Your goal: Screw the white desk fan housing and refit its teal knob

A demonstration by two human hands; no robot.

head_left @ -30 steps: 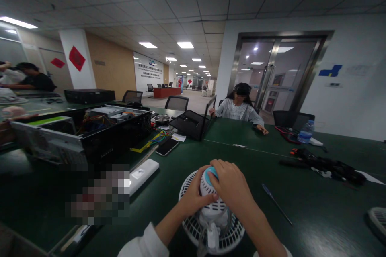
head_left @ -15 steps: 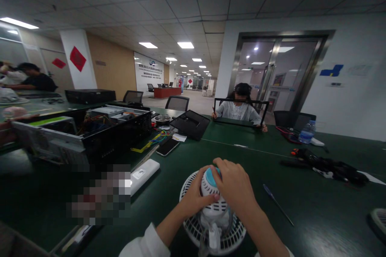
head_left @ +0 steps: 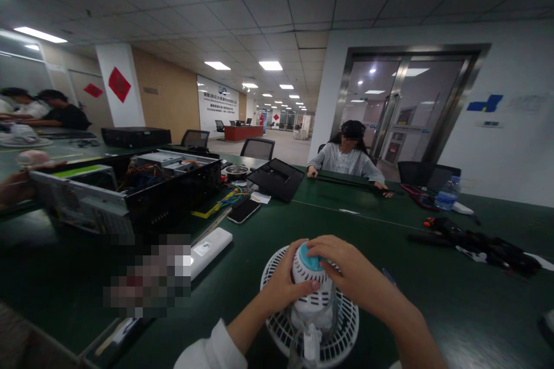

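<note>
A small white electric fan stands in front of me on the green table, its slotted motor housing pointing up and its round grille spread out beneath. On top of the housing is a light-blue cap. My left hand is wrapped around the housing's left side, its thumb across the near face. From the right, my right hand has its curled fingers on the cap's edge; its fingertips are partly hidden. Part of a pen shows behind my right forearm.
An opened computer case stands at the left, with a phone and a white power strip nearer. Across the table a person holds a thin black frame. A water bottle and black straps lie rightward.
My right hand's fingers have turned and its wrist has swung to the right, while my left hand keeps its grip. The person opposite has lowered the black frame flat toward the table.
</note>
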